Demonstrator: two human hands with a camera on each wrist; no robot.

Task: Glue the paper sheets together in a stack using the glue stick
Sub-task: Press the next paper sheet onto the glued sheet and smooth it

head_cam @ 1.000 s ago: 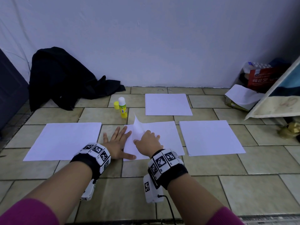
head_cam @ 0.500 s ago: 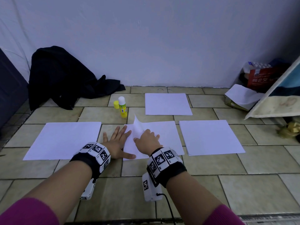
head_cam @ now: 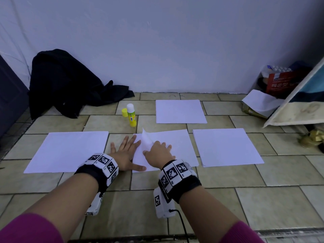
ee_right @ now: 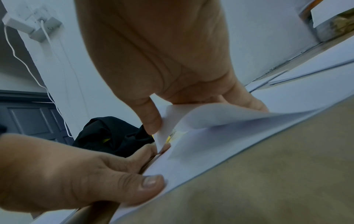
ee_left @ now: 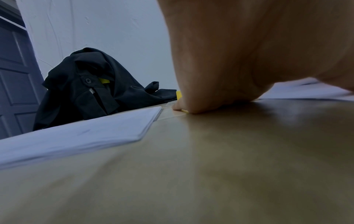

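Four lots of white paper lie on the tiled floor: left sheets point(head_cam: 66, 151), middle sheets point(head_cam: 175, 144), far sheets point(head_cam: 180, 111) and right sheets point(head_cam: 226, 146). My left hand point(head_cam: 126, 153) lies flat, its thumb point(ee_right: 151, 183) pressing the middle sheets' near left edge. My right hand point(head_cam: 157, 151) pinches the top sheet's left corner, and the lifted sheet point(ee_right: 210, 115) curls up under its thumb point(ee_right: 151, 119). The uncapped yellow glue stick point(head_cam: 131, 117) stands beyond the hands, its yellow cap point(head_cam: 124, 113) beside it.
A black jacket point(head_cam: 66, 85) is heaped against the wall at the back left. Boxes, a red packet point(head_cam: 284, 83) and a leaning board point(head_cam: 298, 106) crowd the back right corner. A dark door point(ee_left: 15, 75) stands at the left.
Both hands stay at the middle sheets, with the top sheet's corner still raised; the right hand's fingers have spread slightly.
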